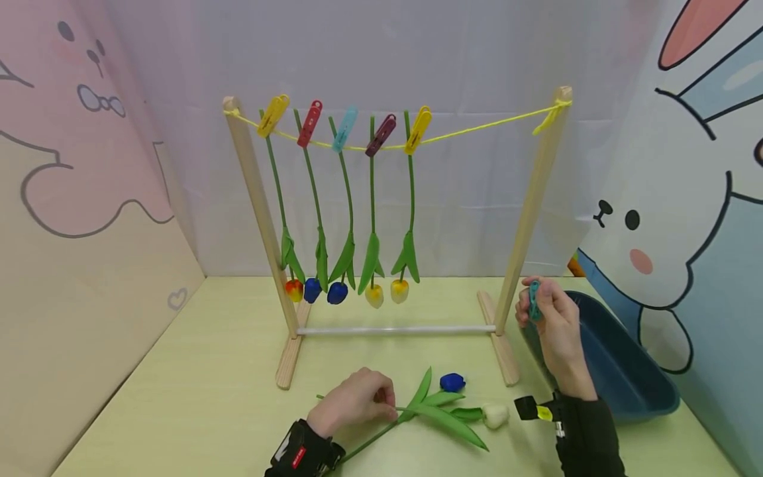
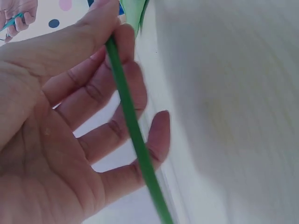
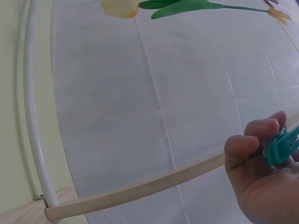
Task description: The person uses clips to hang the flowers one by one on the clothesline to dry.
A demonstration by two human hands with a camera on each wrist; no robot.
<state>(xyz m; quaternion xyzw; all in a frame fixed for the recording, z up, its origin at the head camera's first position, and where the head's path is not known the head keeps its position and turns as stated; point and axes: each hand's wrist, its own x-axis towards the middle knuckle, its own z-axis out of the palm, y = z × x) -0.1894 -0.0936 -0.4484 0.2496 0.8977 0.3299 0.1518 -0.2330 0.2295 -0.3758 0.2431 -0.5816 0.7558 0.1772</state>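
In the head view my left hand is low over the table. Its thumb and forefinger pinch a green tulip stem, which crosses in front of the other, loosely bent fingers in the left wrist view. Two artificial tulips lie crossed there, one with a blue bloom, one with a white bloom; I cannot tell which stem is pinched. Raised at the right, beside the rack post, my right hand grips a teal clothespin, also seen at the right edge of the right wrist view.
A wooden rack carries a sagging yellow string. Several tulips hang from it bloom down under coloured clothespins, all toward the left and middle. A white bar joins the feet. The dark blue basin stands behind my right wrist.
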